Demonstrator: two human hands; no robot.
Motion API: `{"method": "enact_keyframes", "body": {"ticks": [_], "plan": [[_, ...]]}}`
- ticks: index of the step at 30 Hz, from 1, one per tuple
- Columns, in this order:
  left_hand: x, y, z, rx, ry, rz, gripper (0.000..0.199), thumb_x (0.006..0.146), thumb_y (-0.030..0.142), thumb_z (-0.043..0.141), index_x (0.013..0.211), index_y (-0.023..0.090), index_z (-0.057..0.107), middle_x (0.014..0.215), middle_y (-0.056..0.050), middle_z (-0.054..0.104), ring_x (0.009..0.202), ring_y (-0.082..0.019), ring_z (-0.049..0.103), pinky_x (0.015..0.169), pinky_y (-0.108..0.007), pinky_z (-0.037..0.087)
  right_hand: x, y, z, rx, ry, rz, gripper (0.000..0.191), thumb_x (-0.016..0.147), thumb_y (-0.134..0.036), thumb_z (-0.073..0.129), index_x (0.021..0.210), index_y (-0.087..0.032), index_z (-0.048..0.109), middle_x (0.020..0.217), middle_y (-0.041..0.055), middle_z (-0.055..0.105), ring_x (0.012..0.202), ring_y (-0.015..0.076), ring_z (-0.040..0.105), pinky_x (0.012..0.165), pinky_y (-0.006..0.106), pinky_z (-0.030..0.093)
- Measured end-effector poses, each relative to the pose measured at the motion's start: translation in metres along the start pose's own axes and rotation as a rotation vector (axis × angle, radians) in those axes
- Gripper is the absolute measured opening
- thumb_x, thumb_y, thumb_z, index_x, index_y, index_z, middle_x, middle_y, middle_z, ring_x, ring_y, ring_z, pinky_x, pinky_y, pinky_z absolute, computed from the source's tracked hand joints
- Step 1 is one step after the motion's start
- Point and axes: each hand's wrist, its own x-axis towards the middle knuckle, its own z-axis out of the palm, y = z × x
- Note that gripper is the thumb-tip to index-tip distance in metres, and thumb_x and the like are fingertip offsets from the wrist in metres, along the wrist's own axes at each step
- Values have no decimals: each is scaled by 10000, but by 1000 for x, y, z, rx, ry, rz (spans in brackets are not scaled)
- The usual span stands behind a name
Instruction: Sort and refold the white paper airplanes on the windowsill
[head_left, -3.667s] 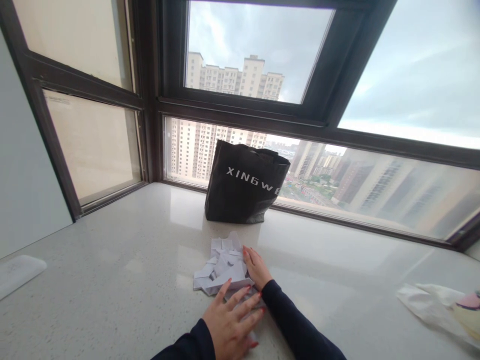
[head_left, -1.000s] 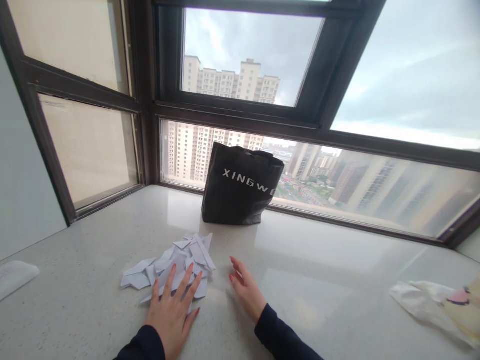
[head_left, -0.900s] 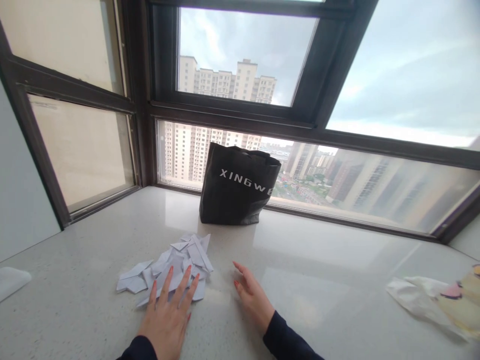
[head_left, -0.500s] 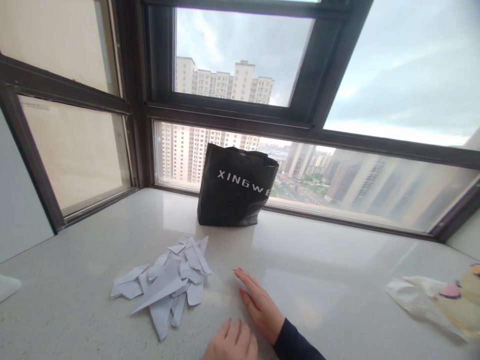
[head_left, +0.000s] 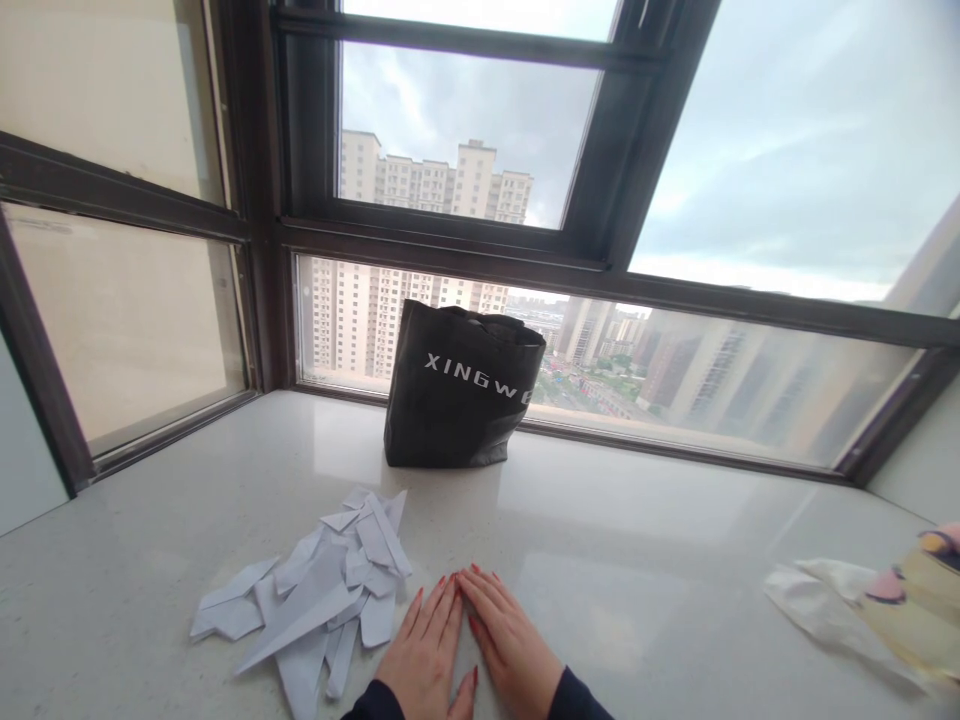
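Note:
My left hand (head_left: pixel 426 645) lies flat, palm down, on the pale speckled sill (head_left: pixel 660 620), fingers stretched out and holding nothing. Beside it my right hand (head_left: pixel 504 632) rests in the same way, its fingertips meeting those of the left. Just left of my left hand is a loose pile of folded white paper pieces (head_left: pixel 319 590), some shaped like paper planes. Beyond both hands a black bag (head_left: pixel 457 400) with white lettering stands upright near the window.
Dark window frames (head_left: pixel 450 255) close off the back and left of the sill. At the right edge lies a crumpled white and yellow printed item (head_left: pixel 862 610), perhaps a plastic bag or tissue pack. Tall buildings show outside.
My left hand has come up from the bottom edge and now lies flat against my right hand. The view has tilted slightly; the paper and bag stay in place.

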Motion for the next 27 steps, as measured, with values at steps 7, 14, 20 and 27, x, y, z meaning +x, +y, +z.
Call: {"method": "enact_keyframes", "body": {"ticks": [7,14,20,27], "plan": [[-4,-3,10,101,149,19,606,770,416,399,1286,101,346,1285,-109,435,1172,-234,376,966,-338,282,2,-1,-1,-141,-39,-37,436,815,-126,370,1245,-140,440,1253,115,474,1188,231,384,993,441,299],[-4,2,11,166,224,-37,562,800,434,356,1264,118,383,1252,-90,476,1176,-222,356,980,-342,233,3,-7,-5,-264,-147,-27,431,833,-124,321,1252,-74,410,1274,142,445,1211,216,348,999,425,289],[-4,-6,31,142,241,34,628,757,449,366,1287,113,342,1276,-106,446,1170,-247,359,970,-372,240,5,-13,-8,-294,-190,5,438,835,-134,309,1255,-54,403,1300,141,411,1228,215,318,1016,416,262],[-4,-7,32,109,179,21,624,756,429,374,1290,110,334,1304,-111,409,1195,-254,327,985,-382,235,5,-13,-8,-336,-264,20,505,786,-107,330,1286,-43,350,1335,129,356,1252,216,264,1029,407,237]]}}
